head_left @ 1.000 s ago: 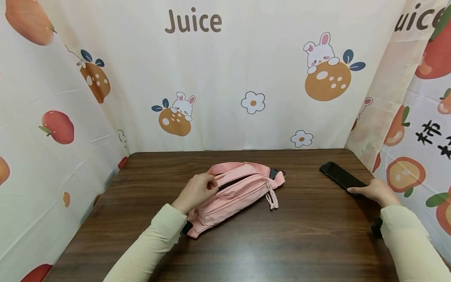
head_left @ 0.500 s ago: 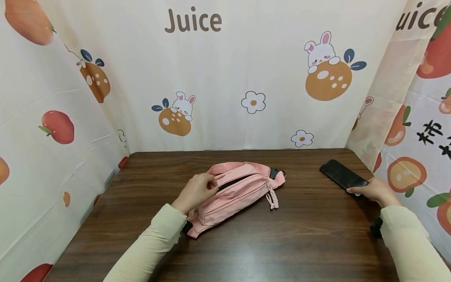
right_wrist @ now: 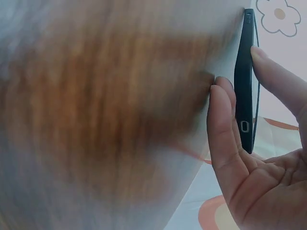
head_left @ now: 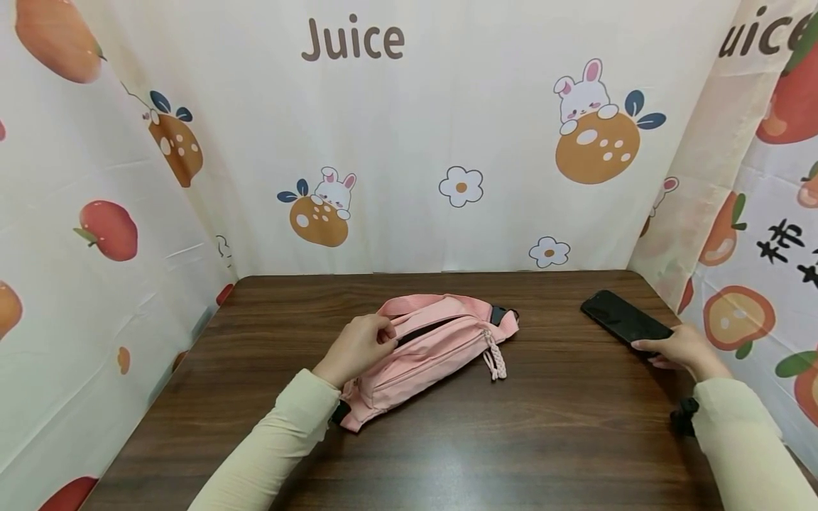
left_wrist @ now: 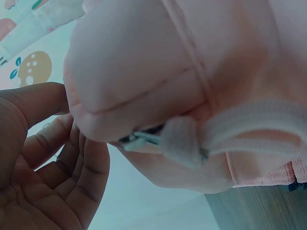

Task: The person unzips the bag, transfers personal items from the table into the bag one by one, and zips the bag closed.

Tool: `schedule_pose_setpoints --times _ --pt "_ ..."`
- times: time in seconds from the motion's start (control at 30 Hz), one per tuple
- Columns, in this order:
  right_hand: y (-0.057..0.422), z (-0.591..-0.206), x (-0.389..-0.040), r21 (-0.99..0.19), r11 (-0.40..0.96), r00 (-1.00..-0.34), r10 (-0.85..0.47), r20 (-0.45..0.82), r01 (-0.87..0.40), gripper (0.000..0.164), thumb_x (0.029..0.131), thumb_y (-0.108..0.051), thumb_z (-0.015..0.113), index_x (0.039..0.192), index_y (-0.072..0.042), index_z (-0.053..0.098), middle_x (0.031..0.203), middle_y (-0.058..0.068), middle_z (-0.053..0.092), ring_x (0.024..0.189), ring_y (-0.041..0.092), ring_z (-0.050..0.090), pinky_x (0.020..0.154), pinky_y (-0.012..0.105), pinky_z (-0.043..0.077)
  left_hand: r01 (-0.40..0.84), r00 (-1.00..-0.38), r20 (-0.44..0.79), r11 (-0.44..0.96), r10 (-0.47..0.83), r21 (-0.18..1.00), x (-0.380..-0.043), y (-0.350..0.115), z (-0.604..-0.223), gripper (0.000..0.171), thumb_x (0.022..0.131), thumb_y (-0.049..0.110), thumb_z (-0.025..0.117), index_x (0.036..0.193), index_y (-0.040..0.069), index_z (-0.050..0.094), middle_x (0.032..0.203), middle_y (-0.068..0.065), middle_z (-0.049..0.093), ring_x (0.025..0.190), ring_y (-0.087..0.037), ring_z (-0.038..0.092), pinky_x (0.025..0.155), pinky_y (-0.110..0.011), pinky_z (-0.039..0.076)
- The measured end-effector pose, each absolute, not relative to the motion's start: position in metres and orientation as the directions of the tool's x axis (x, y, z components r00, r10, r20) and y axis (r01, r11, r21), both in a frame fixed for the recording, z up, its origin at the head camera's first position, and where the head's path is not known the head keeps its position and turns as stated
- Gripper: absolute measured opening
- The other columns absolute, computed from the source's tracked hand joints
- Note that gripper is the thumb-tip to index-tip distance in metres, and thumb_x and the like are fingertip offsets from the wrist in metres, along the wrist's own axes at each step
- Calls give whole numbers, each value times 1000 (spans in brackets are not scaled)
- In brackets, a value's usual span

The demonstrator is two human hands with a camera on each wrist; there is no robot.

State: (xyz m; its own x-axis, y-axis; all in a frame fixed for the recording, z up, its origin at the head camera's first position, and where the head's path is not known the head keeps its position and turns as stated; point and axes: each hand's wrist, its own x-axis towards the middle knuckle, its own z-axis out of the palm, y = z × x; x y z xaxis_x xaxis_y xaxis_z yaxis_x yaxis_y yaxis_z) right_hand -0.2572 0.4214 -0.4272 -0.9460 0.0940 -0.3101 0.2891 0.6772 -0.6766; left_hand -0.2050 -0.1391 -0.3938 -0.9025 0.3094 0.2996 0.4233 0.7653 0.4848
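Observation:
A pink waist bag [head_left: 418,369] lies on the brown table, its dark zip slot partly parted along the top. My left hand [head_left: 358,348] pinches the bag's upper edge near that slot; the left wrist view has thumb and fingers meeting at the pink fabric [left_wrist: 134,52]. At the table's right side, my right hand [head_left: 686,349] holds a black smartphone [head_left: 620,316] by its near end. Seen edge-on in the right wrist view, the phone [right_wrist: 243,72] sits between the thumb on its screen side and the fingers behind, just off the wood surface.
A braided pink zip pull [head_left: 494,358] hangs from the bag's right end, beside a black buckle [head_left: 500,314]. Fruit-printed curtains [head_left: 396,142] enclose the table [head_left: 511,440] at the back and both sides.
My right hand has tilted the phone up slightly and its fingers now show beneath the near end. The left hand and the bag have stayed put.

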Motion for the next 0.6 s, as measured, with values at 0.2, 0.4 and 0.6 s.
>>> schedule_pose_setpoints --times 0.2,0.4,0.6 --pt "422 -424 -256 -661 694 -949 109 -297 287 90 88 -37 70 127 30 26 107 42 49 63 18 69 63 30 57 423 -903 296 764 312 486 -205 -138 -392 12 84 8 67 74 14 63 72 4 57 63 -7 49 60 -22 43" --pt "422 -425 -258 -685 682 -961 103 -257 257 76 87 -34 72 120 23 34 101 33 53 63 17 68 63 31 57 413 -908 285 768 307 489 -205 -138 -391 11 84 8 68 75 14 64 73 3 58 64 -7 50 61 -22 43" --pt "421 -419 -259 -659 710 -957 73 -282 248 64 87 -39 71 107 17 49 70 5 64 64 17 67 67 30 53 409 -910 280 764 304 498 -205 -139 -390 10 83 7 69 75 13 64 73 3 58 64 -6 51 60 -22 44"
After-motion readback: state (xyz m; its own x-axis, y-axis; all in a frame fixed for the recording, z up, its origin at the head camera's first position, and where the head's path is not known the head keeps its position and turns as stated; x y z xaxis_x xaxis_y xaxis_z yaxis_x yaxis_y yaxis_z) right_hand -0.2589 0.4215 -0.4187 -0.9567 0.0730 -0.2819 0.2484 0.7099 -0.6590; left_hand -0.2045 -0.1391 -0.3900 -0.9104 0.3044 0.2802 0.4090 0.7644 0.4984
